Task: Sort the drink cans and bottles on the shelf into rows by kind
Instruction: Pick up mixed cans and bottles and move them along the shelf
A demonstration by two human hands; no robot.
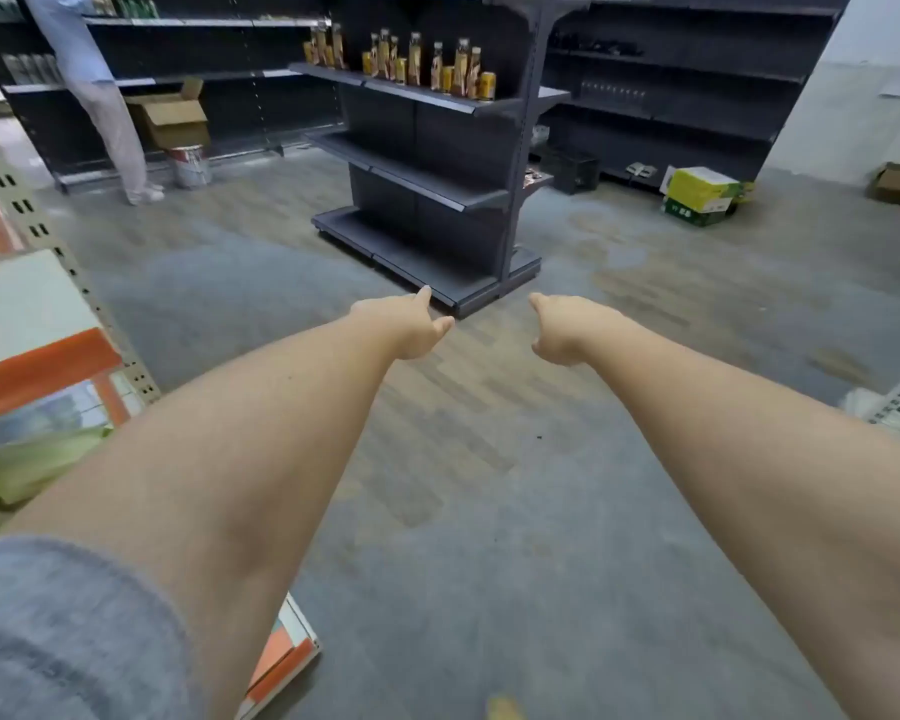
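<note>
Here both hands, left hand [411,324] and right hand [557,330], grasp nothing, fingers loosely curled; best approach the shelf [417,96] at upper centre squarely before touching its mixed bottles [414,59] and cans [487,85].

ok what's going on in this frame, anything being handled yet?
Nothing handled yet. The left hand and right hand are stretched forward over the floor, both holding nothing, well short of the dark shelf unit. The bottles and yellow cans stand mixed together on its upper shelf, not in rows by kind. Another person stands at the shelving on the far left, beside an open cardboard box.
</note>
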